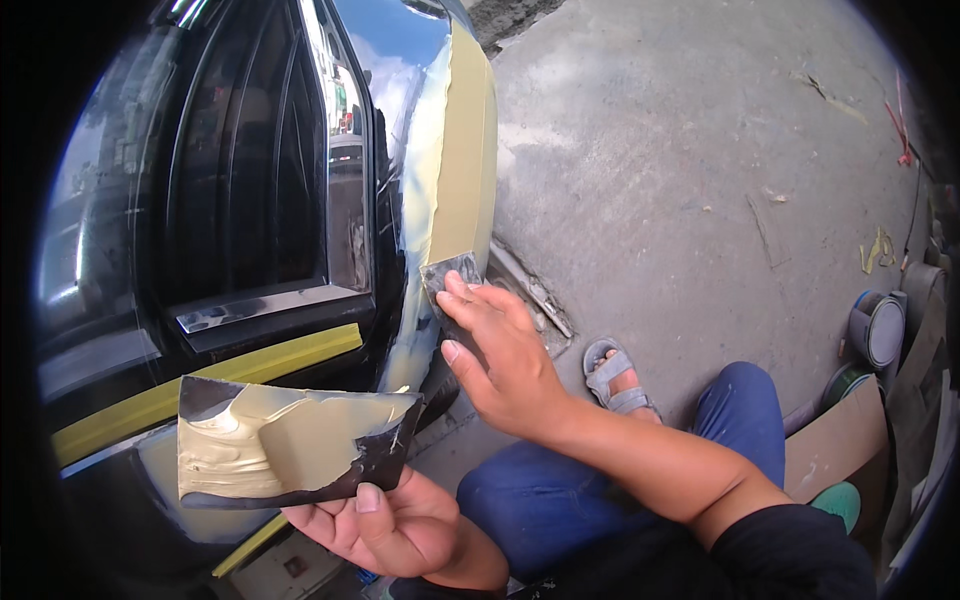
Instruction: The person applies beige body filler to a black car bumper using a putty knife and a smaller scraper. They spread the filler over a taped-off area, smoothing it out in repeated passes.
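Note:
My left hand point(390, 525) is closed on the lower edge of a dark flat board point(385, 460), thumb on top. Across that board lies a thick smear of cream-yellow body filler point(230, 450), ridged at its left end. In my right hand point(505, 350) is a small grey spreader point(455, 270), held under the fingers against the car's curved body panel. Above the spreader, a smooth band of yellow filler point(465, 150) runs up the panel point(410, 90). Its left border is ragged and paler. The spreader's lower part is hidden by my fingers.
Yellow masking tape point(210, 385) runs along the black car trim, below a dark recess point(250, 170). Concrete floor point(680, 150) extends to the right. Cans point(877, 328) and a cardboard sheet point(845, 440) stand at the right. My sandalled foot point(615, 375) is beside the car.

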